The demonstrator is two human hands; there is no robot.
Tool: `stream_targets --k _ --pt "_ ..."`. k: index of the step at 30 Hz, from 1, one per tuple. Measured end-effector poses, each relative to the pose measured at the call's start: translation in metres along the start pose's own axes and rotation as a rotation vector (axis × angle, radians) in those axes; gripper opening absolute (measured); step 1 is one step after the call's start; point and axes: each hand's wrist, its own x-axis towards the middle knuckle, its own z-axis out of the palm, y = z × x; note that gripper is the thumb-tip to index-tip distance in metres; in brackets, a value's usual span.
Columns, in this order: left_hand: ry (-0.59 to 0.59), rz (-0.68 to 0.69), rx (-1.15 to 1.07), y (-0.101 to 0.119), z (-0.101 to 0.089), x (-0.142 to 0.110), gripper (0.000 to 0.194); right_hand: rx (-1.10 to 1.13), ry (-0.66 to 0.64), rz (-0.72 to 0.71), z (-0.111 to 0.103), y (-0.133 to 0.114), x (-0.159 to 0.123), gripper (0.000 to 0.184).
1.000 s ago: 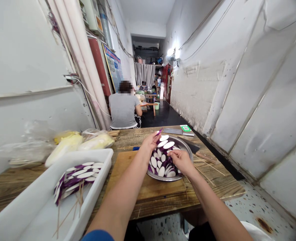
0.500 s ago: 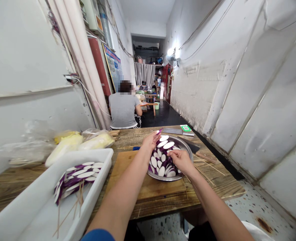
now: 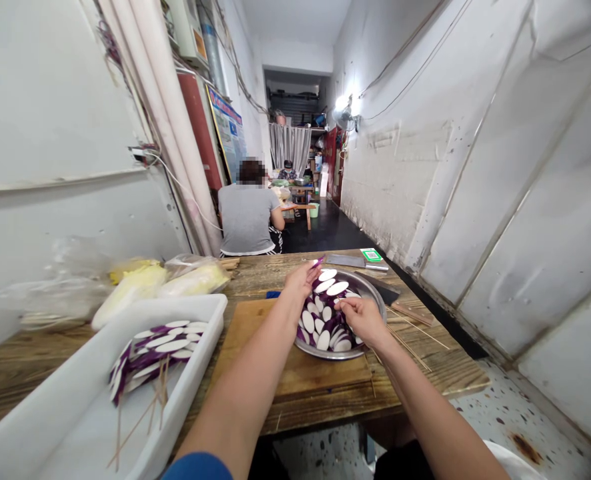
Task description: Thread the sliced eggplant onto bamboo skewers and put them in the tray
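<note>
Pinching a purple-skinned eggplant slice (image 3: 319,262) in the left hand (image 3: 300,283), centre frame; gripping a thin bamboo skewer (image 3: 336,304), barely visible, in the right hand (image 3: 361,320) over the round steel bowl (image 3: 375,299). Risking a pricked finger if pushing crooked.

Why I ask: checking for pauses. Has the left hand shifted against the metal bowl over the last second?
No. The left hand stays at the metal bowl's far-left rim, pinching an eggplant slice.

Eggplant slices in a bowl

White and purple eggplant slices (image 3: 325,317) lie piled in a round metal bowl (image 3: 370,293) on the table.
</note>
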Motion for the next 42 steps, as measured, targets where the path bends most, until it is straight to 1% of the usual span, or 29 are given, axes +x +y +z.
stream_targets --k 5,10,19,26,29,34,42 --pt "-0.008 0.001 -0.014 -0.0026 -0.0001 0.0025 0.005 -0.023 0.014 -0.011 0.0007 0.0004 0.0008 0.03" --pt "-0.017 0.033 0.002 -0.0039 -0.001 0.0056 0.005 -0.026 0.014 -0.011 0.0005 0.0018 0.001 0.03" --pt "-0.023 0.014 0.003 -0.0027 -0.001 0.0038 0.007 -0.03 0.018 -0.023 0.0008 0.0024 0.0009 0.03" --pt "-0.009 0.036 0.037 -0.0028 0.0007 0.0028 0.006 -0.041 0.018 -0.02 0.0011 0.0031 0.0007 0.03" --pt "-0.018 0.056 0.055 -0.0041 0.0004 0.0041 0.007 -0.044 0.02 -0.005 0.0011 0.003 0.0005 0.03" --pt "-0.031 0.087 0.071 -0.007 -0.0014 0.0074 0.008 -0.057 0.026 -0.018 0.001 0.0025 0.0011 0.03" --pt "-0.05 0.056 0.101 -0.0078 -0.0016 0.0062 0.008 -0.057 0.018 -0.011 0.0008 0.0015 0.0012 0.03"
